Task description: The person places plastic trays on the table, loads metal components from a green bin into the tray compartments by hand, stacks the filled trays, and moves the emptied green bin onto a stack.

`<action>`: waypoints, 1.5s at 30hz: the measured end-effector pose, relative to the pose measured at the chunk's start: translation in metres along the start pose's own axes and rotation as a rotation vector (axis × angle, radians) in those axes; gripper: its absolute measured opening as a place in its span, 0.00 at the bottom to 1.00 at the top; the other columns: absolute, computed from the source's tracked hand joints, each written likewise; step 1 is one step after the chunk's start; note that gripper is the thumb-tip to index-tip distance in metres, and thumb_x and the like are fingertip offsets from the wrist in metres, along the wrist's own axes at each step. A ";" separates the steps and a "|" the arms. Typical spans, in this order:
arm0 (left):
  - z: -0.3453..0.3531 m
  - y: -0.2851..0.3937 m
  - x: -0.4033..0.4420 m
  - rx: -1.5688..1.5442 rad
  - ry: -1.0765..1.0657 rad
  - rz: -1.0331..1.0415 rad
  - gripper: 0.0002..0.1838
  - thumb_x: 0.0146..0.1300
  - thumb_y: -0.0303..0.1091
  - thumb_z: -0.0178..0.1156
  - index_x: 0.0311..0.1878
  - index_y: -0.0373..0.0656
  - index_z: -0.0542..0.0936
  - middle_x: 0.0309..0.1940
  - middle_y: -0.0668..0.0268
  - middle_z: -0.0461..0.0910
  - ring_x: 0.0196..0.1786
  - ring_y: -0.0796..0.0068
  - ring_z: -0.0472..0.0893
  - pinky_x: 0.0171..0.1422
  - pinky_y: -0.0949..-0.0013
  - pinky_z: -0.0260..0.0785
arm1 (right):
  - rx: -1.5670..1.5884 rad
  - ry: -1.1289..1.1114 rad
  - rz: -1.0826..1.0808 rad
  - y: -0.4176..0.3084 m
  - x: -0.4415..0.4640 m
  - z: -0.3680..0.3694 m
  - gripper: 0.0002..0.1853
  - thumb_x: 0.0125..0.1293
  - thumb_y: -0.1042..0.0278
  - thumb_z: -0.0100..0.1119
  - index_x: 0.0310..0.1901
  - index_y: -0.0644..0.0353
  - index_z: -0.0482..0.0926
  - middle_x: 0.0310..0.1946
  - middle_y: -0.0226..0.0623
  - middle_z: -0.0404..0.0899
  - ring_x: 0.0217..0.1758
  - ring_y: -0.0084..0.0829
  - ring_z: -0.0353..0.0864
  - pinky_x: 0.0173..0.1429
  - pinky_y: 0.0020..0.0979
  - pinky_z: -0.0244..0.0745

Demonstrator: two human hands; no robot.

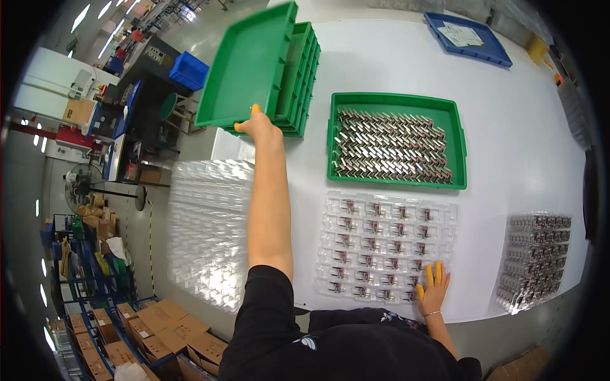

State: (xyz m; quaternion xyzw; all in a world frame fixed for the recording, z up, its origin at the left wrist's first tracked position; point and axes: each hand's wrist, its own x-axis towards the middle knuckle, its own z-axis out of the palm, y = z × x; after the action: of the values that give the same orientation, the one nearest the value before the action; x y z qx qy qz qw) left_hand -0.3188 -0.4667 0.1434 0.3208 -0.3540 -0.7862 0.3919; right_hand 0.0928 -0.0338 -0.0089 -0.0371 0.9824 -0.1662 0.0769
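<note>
Tray (244,73), green and shallow, tilts, grasped by left grip (260,126), right grip (434,294) unclenched.

- Left hand (262,127): closed in a grip, thumb (239,127) and a finger (256,109) showing.
- Left arm (272,203): stretched nearly straight from that grip back toward the body (356,352).
- Right hand (434,293): well apart from the grip, nearer the body, fingers (438,273) spread and pointing forward.
</note>
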 end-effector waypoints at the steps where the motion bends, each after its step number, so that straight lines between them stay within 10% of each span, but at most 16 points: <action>1: -0.006 -0.014 0.012 0.276 0.079 0.140 0.26 0.69 0.31 0.56 0.68 0.38 0.62 0.57 0.58 0.73 0.62 0.57 0.72 0.64 0.57 0.65 | -0.001 0.002 0.000 0.000 -0.001 0.000 0.34 0.72 0.41 0.39 0.71 0.55 0.64 0.76 0.46 0.53 0.79 0.49 0.47 0.79 0.55 0.34; 5: -0.023 -0.045 0.042 1.109 0.315 0.553 0.25 0.66 0.34 0.61 0.63 0.36 0.68 0.55 0.56 0.74 0.64 0.52 0.70 0.71 0.47 0.57 | 0.001 0.008 0.005 0.001 0.004 0.002 0.33 0.72 0.42 0.40 0.71 0.55 0.63 0.76 0.45 0.53 0.79 0.49 0.47 0.79 0.55 0.34; 9: -0.050 -0.021 0.025 1.376 -0.502 1.439 0.19 0.61 0.33 0.64 0.52 0.34 0.77 0.51 0.57 0.76 0.64 0.52 0.69 0.75 0.42 0.46 | -0.001 0.005 0.009 0.000 0.001 0.000 0.33 0.72 0.42 0.39 0.71 0.56 0.63 0.76 0.45 0.53 0.79 0.48 0.48 0.79 0.55 0.34; 32: -0.032 -0.034 0.043 1.348 -0.728 1.242 0.14 0.55 0.30 0.67 0.44 0.36 0.83 0.42 0.59 0.80 0.51 0.58 0.73 0.74 0.50 0.52 | 0.038 0.086 0.051 -0.013 0.016 -0.010 0.34 0.68 0.49 0.49 0.70 0.61 0.62 0.72 0.49 0.56 0.74 0.51 0.53 0.77 0.53 0.42; 36: -0.033 -0.027 0.033 1.484 -0.697 1.271 0.21 0.57 0.31 0.66 0.55 0.37 0.78 0.55 0.55 0.75 0.57 0.54 0.71 0.73 0.50 0.54 | 0.413 0.363 -0.037 -0.021 0.112 -0.041 0.33 0.59 0.68 0.58 0.66 0.69 0.63 0.66 0.52 0.63 0.67 0.50 0.62 0.73 0.44 0.53; 39: -0.043 -0.034 -0.022 1.237 -0.590 1.276 0.29 0.59 0.32 0.65 0.63 0.39 0.71 0.65 0.53 0.67 0.67 0.50 0.65 0.75 0.50 0.52 | 0.400 0.446 -0.277 -0.026 0.233 -0.083 0.15 0.61 0.77 0.56 0.51 0.62 0.78 0.49 0.40 0.79 0.50 0.41 0.76 0.58 0.35 0.71; 45: -0.113 -0.078 -0.173 1.032 -1.084 0.751 0.27 0.57 0.28 0.64 0.62 0.46 0.74 0.68 0.59 0.65 0.72 0.53 0.60 0.75 0.53 0.53 | 0.222 0.192 -0.059 0.005 0.442 -0.084 0.11 0.64 0.69 0.56 0.46 0.56 0.83 0.46 0.40 0.80 0.49 0.43 0.77 0.54 0.38 0.74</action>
State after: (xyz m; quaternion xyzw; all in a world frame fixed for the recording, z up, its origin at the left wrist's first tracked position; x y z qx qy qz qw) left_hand -0.1767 -0.3202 0.0585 -0.1018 -0.8923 -0.3881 0.2069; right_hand -0.3565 -0.0461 0.0066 -0.0410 0.9594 -0.2786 -0.0189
